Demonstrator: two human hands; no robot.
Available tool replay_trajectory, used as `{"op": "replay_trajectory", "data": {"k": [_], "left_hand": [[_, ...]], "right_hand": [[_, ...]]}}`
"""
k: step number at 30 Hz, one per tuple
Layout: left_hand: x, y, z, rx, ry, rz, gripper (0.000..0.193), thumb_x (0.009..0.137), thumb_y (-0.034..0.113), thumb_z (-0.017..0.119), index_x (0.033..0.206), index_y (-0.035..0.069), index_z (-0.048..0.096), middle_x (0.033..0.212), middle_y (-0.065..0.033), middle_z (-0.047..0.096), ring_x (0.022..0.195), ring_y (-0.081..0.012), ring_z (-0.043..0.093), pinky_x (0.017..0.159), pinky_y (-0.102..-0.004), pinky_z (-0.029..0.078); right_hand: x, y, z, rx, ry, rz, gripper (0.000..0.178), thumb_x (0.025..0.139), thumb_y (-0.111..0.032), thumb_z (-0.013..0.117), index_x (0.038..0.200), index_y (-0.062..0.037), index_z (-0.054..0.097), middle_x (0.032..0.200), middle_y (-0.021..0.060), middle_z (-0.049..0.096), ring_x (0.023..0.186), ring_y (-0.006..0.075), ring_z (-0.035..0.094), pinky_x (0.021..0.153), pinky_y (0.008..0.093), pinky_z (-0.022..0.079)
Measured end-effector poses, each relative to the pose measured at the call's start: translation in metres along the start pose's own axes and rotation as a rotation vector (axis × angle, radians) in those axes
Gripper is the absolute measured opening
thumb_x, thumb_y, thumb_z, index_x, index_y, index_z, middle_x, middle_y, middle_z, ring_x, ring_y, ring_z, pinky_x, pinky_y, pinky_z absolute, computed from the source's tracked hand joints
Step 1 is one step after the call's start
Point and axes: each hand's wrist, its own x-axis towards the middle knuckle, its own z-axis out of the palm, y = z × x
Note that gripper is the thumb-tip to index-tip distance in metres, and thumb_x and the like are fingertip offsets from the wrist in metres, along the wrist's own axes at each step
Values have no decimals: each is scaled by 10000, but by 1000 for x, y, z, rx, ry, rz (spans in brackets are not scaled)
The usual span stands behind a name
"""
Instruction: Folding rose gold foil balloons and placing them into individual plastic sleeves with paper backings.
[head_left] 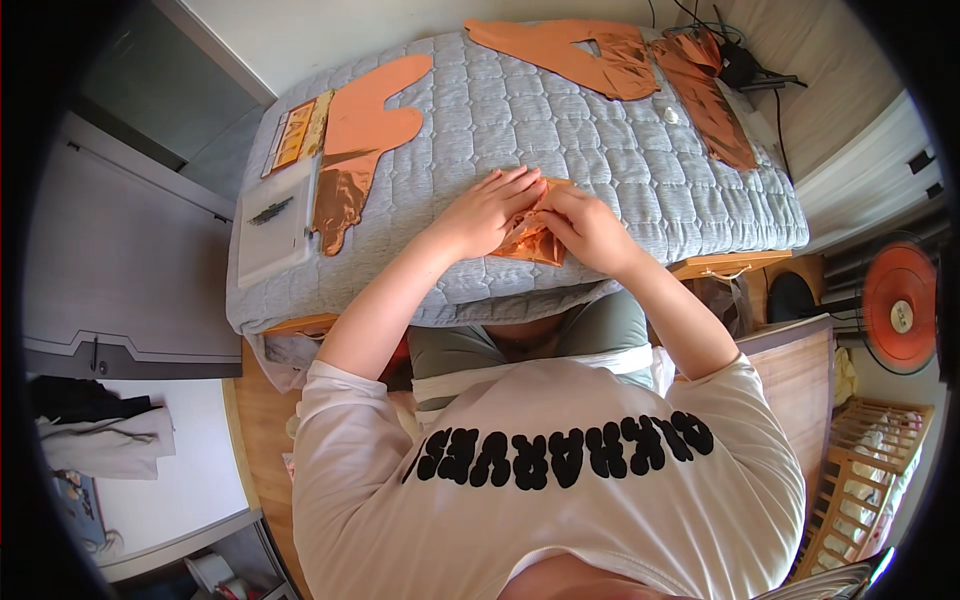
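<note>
Both hands meet over small orange foil piece (532,243) on grey quilted pad (560,120), near its front edge. Left hand (490,208) grip pinches foil top; right hand (588,225) grip holds foil right side. Bigger orange shapes (372,115) lie further back on pad.

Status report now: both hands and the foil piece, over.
Left hand and right hand both pinch crumpled copper foil piece on grey quilted pad. Nothing in the way.

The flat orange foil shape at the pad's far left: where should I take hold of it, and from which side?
Take the orange foil shape by its rounded near-right edge, coming from the pad's bare middle. It lies flat, so slide under that edge and pinch; its left side lies beside a printed card, which leaves less room.
</note>
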Motion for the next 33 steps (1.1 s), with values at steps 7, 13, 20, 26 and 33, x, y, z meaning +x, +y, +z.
{"op": "replay_trajectory", "data": {"k": [7, 13, 20, 26, 33], "left_hand": [[-3, -17, 0, -120, -37, -41, 619, 997, 46, 463, 1597, 133, 338, 1669, -83, 291, 1547, -263, 252, 1273, -430, 191], [-20, -36, -39, -396, -209, -64, 741, 931, 96, 632, 1603, 110, 321, 1693, -92, 233, 1573, -280, 166, 1279, -420, 142], [-23, -43, -50, -346, -391, -101, 1011, 802, 205, 797, 1631, 117, 225, 1714, -123, 118, 1587, -294, 43, 1285, -442, 83], [-23, -44, -53, -355, -437, -90, 1093, 774, 229, 825, 1641, 122, 168, 1719, -132, 63, 1587, -301, -5, 1285, -454, 47], [-24, -42, -52, -344, -441, -77, 1144, 747, 262, 853, 1645, 131, 156, 1718, -147, 58, 1587, -311, -6, 1283, -452, 44]], "right_hand": [[16, 10, 9, -33, 34, -4, 118, 956, -74, 612, 1026, 18, 636, 1013, 187, 665, 925, 375, 648, 828, 424, 517], [18, 13, 10, -62, 57, 17, 210, 945, -74, 627, 1136, 1, 674, 1108, 196, 693, 1016, 372, 665, 896, 406, 532], [20, 6, 10, -59, 50, 95, 165, 911, -53, 624, 1047, 3, 698, 1056, 182, 664, 952, 372, 662, 846, 417, 543], [22, 10, 12, -65, 24, 77, 163, 890, -57, 650, 1034, 3, 699, 1042, 170, 653, 921, 360, 662, 821, 404, 545], [18, 3, 10, -53, 23, 81, 164, 880, -54, 658, 1029, 4, 695, 1026, 168, 660, 911, 355, 664, 813, 399, 545]]}}
